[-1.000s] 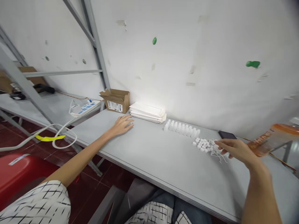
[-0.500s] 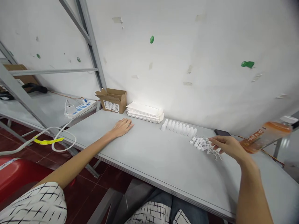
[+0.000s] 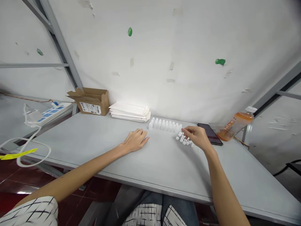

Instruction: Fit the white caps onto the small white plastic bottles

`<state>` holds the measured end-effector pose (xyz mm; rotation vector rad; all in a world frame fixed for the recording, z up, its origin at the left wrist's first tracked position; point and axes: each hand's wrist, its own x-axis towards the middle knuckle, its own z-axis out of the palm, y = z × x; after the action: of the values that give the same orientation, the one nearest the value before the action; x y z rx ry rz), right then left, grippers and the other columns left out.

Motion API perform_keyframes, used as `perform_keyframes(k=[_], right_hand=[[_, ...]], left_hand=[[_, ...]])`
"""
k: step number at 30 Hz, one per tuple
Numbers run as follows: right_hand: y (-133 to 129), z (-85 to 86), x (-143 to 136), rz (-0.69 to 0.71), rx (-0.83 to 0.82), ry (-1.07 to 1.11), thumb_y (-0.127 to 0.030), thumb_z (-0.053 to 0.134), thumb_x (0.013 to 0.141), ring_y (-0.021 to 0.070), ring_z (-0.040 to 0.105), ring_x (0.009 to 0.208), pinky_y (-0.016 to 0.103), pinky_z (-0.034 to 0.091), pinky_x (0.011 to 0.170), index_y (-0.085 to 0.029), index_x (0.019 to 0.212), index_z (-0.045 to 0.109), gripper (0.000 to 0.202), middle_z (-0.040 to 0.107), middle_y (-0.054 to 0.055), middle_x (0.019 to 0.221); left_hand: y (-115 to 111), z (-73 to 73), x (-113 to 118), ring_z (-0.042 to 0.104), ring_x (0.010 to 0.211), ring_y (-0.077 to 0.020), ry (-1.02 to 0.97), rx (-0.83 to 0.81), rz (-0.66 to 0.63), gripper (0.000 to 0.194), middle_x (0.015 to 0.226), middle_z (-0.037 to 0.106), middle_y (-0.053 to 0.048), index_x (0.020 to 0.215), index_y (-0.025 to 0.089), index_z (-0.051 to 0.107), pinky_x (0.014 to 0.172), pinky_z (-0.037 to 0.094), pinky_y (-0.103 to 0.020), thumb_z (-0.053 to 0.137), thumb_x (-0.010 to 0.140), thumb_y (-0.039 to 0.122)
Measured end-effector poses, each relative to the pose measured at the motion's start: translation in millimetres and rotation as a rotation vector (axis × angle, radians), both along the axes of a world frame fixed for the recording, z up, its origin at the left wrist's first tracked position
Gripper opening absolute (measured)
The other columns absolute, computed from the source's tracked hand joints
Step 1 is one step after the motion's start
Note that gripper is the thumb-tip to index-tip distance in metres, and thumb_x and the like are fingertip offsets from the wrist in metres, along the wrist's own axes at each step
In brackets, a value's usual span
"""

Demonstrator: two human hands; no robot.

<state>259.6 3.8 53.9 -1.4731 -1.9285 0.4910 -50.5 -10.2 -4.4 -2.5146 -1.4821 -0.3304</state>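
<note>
Your left hand and right hand are moving nearer the white bottles: left resting spread on the tabletop, right bunching over small white pieces beside them, grip unclear. You're probably picking one; next is likely requiring precise pinching.

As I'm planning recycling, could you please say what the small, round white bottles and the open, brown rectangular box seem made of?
The small, round white bottles: probably plastic, smooth and perhaps slightly translucent, given their even, pale look.
The open, brown rectangular box: likely cardboard, matt, given its outward-folded flap.
</note>
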Motion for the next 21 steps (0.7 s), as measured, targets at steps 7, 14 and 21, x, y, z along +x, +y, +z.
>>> perform_keyframes(k=[7, 14, 21], right_hand=[[-4.7, -14.5, -33.4, 0.138, 0.020, -0.141, -0.034, 0.050, 0.088, 0.0135, 0.057, 0.054, 0.025, 0.040, 0.062, -0.018, 0.060, 0.058, 0.033, 0.061, 0.000, 0.054], [-6.5, -26.7, -49.9, 0.148, 0.041, -0.229, -0.026, 0.051, 0.089, 0.0130, 0.057, 0.060, 0.024, 0.037, 0.061, -0.017, 0.067, 0.064, 0.027, 0.064, 0.001, 0.064], [-17.5, -39.0, -86.1, 0.227, 0.143, -0.297, -0.031, 0.058, 0.089, 0.0097, 0.058, 0.066, 0.024, 0.037, 0.060, -0.021, 0.106, 0.067, 0.022, 0.065, 0.005, 0.105]], left_hand=[[4.8, -3.5, 57.1, 0.057, 0.081, -0.0231, 0.010, 0.188, -0.110, 0.033, 0.083, 0.063, -0.010, 0.091, 0.015, 0.060, 0.058, 0.040, -0.030, 0.037, 0.097, 0.038], [17.3, 3.0, 35.6, 0.057, 0.076, -0.0190, -0.230, 0.429, -0.134, 0.032, 0.078, 0.064, -0.007, 0.080, 0.016, 0.062, 0.060, 0.036, -0.029, 0.043, 0.096, 0.037], [41.7, 10.4, -2.1, 0.053, 0.066, -0.0140, -0.503, 0.377, 0.051, 0.036, 0.064, 0.060, -0.002, 0.067, 0.017, 0.059, 0.056, 0.032, -0.026, 0.043, 0.096, 0.032]])
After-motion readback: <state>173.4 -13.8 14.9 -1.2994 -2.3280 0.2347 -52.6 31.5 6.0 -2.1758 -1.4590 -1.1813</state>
